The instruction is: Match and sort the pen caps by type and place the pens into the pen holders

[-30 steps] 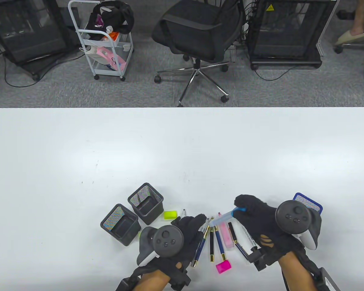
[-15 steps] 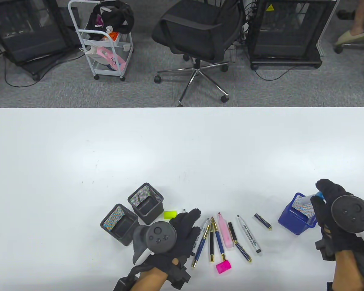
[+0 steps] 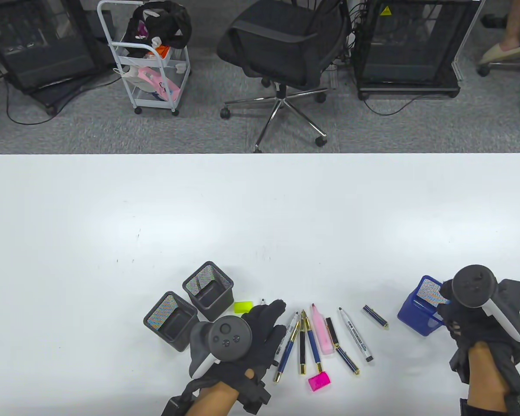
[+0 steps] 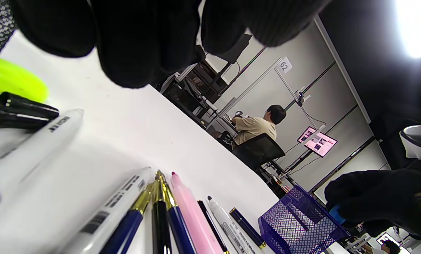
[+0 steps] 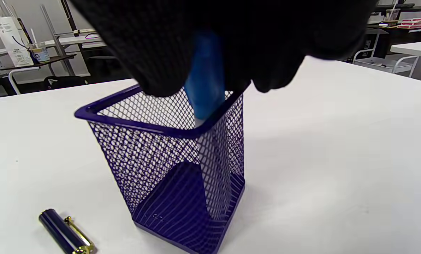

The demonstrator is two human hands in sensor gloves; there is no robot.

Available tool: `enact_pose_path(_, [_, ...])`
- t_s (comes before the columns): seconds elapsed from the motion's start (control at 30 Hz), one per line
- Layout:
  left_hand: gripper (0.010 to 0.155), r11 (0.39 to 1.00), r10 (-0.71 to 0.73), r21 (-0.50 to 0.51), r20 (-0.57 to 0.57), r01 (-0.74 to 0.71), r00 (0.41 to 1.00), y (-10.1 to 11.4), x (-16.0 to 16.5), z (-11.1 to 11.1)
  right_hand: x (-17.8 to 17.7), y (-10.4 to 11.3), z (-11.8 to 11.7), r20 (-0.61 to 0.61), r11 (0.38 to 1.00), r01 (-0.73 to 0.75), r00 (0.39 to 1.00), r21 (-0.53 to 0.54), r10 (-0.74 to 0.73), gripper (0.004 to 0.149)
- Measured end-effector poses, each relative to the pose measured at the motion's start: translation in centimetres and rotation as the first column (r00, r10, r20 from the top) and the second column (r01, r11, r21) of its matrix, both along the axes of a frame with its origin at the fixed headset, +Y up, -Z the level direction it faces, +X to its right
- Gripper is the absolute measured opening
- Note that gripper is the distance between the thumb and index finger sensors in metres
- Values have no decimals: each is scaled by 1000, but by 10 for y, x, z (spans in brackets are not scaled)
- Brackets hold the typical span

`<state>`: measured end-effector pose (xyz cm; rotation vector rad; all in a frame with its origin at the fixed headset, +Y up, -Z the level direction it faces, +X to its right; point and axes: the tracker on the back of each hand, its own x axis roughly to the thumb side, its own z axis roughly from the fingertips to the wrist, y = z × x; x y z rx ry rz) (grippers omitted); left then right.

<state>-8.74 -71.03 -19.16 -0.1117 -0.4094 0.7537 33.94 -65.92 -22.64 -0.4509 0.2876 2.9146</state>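
The right hand (image 3: 481, 320) grips a blue-capped highlighter (image 5: 205, 81), apparently lowering it upright into the blue mesh pen holder (image 5: 168, 162); the left hand (image 3: 251, 338) rests relaxed, fingers straight, beside the uncapped pens (image 3: 316, 342) on the table (image 3: 260, 216).

I see two mesh pen holders (image 3: 190, 304) side by side at my left; right of them my left hand (image 3: 260, 333) rests beside a row of uncapped pens (image 3: 312, 342); far right, my right hand (image 3: 481, 320) lowers a highlighter (image 5: 205, 81) into a third mesh holder (image 3: 420, 310).
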Motion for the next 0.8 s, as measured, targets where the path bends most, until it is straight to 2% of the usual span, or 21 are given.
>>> enact_pose_path(0.17, [60,1000,0,1,0,0,1000,0,0,0,-4,8,3,8,1000,-21,1000,17,21,53])
enact_pose_path(0.33, [60,1000,10,5,-7,-10,1000,1,-1,0,-21,32,13,-20,981,-29,999,189,33,58])
enact_pose_path(0.4, [60,1000,12,3,-8,-12,1000,1,-1,-1,-37,41,18,-73,965,-25,996,262,46,57])
enact_pose_path(0.47, [60,1000,12,3,-11,-12,1000,1,-1,-1,-60,42,20,-157,961,12,987,277,33,54])
enact_pose_path(0.6, [60,1000,13,1,-17,-13,1000,1,-3,-1,-109,18,13,-289,987,29,957,158,18,52])
enact_pose_path(0.73, [60,1000,11,-3,-25,-11,1000,0,-5,-1,-144,-34,1,-362,995,-91,930,-49,67,56])
enact_pose_path(0.8, [60,1000,10,-4,-27,-10,1000,0,-6,-1,-150,-50,-1,-369,984,-135,926,-120,82,57])
